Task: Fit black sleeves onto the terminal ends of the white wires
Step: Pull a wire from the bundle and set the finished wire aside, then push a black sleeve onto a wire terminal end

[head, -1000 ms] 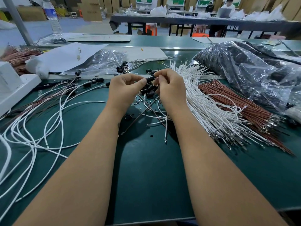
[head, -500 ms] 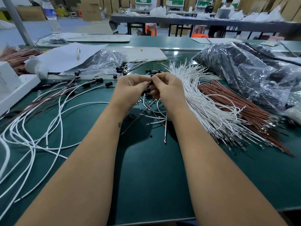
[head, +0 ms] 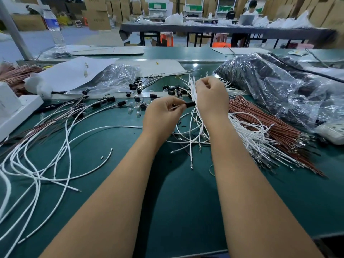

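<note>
View from a head cam looking down at a green workbench [head: 186, 211], both bare forearms reaching fwd. The left hand [head: 162, 116] is curled, thumb and forefinger pinching a white wire with a black sleeve [head: 189, 104] at its end; the sleeve pokes out to the right, just beside the right wrist. The right hand [head: 211, 95] is raised a bit higher, fingers curled in at the top; it seems to pinch thin white wire ends from the bundle, but what exactly it has can't be made out. Right of the hands lies a big fan of white wires [head: 247, 135] w/ bare metal terminals, and next to it a bundle of brown wires [head: 270, 123]. Loose black sleeves [head: 173, 90] are scattered on the bench just beyond the hands, near a crumpled clear bag [head: 115, 77]. At left, long white wires [head: 46, 161] loop across the bench; several at the far left end in black pieces, so prob. already done. A large plastic bag of dark parts [head: 279, 86] sits far right. Progress, as a judgement: one sleeve in hand, a modest batch finished at left, and most of the white pile at right not yet sleeved, so lots left.
</note>
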